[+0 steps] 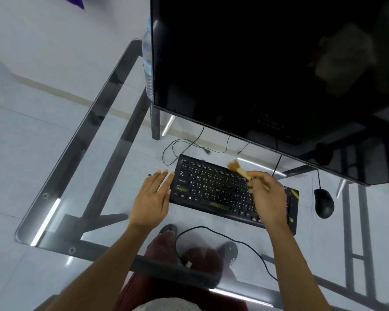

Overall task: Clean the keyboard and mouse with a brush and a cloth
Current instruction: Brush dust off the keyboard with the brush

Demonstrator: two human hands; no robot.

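Keyboard: black corded keyboard (222, 189) lay mid-table on the glass-topped table (81, 167).
Right hand (267, 196): fingers curled round the small wooden brush (239, 169), bristles at the top key row.
Left hand (153, 196): fingers straight, slightly spread, touching the keyboard's left edge.
Mouse: black mouse (323, 202) sat apart, toward the right edge.

Person seen from above: both forearms bare, no sleeves in view; left hand (152, 198) with dark polish on the little fingernail; right hand (267, 196) with a ring on one finger; maroon trousers; dark shoes with pale markings; white dotted garment at the lower edge.
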